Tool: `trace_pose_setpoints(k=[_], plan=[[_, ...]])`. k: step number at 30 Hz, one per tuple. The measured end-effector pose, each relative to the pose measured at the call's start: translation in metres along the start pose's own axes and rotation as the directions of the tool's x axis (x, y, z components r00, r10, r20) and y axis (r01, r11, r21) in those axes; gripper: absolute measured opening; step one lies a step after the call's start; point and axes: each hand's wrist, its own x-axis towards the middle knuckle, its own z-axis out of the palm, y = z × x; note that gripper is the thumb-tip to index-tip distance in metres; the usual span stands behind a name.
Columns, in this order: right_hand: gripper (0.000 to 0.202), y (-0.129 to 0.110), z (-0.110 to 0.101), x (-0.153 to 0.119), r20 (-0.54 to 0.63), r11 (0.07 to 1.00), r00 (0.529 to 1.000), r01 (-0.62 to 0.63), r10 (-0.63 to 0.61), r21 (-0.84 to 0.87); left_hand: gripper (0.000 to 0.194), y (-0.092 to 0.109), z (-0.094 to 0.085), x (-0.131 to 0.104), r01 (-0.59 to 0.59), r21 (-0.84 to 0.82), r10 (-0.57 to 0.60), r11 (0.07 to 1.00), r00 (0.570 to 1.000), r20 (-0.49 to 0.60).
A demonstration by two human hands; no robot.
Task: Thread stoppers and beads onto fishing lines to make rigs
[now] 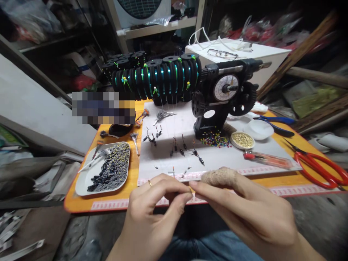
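The left hand (153, 212) has thumb and forefinger tips pressed together; whatever is between them is too small to make out. The right hand (255, 210) lies just beside it, fingers close together and one wrapped in beige, its thumb tip near that pinch; I cannot tell whether it grips anything. Just beyond, on a white board (228, 159) laid over the orange tabletop (73, 203), a small grey piece (173, 172) lies with its long axis running away from the person, orange tip at the far end. Farther on, several black stemmed pieces (185, 142) point their thin stems mostly away, some tilted. To the left, a white tray (86, 174) holds many grey and black pieces, some marked yellow; to the right, a round dish (248, 147) holds gold bits. Beyond stands a black machine (212, 114) with a dial.
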Motion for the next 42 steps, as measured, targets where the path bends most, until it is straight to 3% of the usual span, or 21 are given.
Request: trace_pose_setpoints(k=[10,15,20,29,35,38,42], plan=[[0.020,0.003,-0.014,0.001,0.003,0.993,1.000,-0.031,0.031,-0.110,0.014,-0.001,-0.002,-0.002,0.003,0.008,-0.003,1.000,1.000,0.009],[0.022,0.003,-0.007,-0.006,-0.033,0.969,0.997,0.059,-0.069,-0.240,0.013,-0.001,0.000,0.000,-0.056,0.082,0.056,0.995,0.998,0.006],[0.019,0.008,-0.001,-0.003,0.090,0.948,0.980,0.193,-0.176,-0.252,0.015,0.000,0.003,0.004,-0.176,0.185,0.174,0.967,0.984,0.028],[0.021,0.002,-0.004,0.009,0.020,0.991,0.996,0.093,-0.091,-0.099,0.012,0.003,0.002,0.005,-0.082,0.015,0.082,0.996,0.997,0.002],[0.026,0.001,-0.006,0.011,-0.035,0.996,0.996,0.079,-0.081,-0.044,0.011,0.002,0.001,0.004,0.133,-0.143,-0.128,0.981,0.991,0.047],[0.030,-0.001,-0.001,0.015,-0.067,0.997,0.998,-0.016,0.021,0.078,0.011,0.002,0.002,0.003,0.247,-0.304,-0.244,0.920,0.969,0.051],[0.021,-0.005,0.006,0.022,-0.036,0.960,0.983,-0.169,0.181,0.225,0.010,0.000,0.003,0.002,0.324,-0.448,-0.332,0.833,0.941,0.063]])
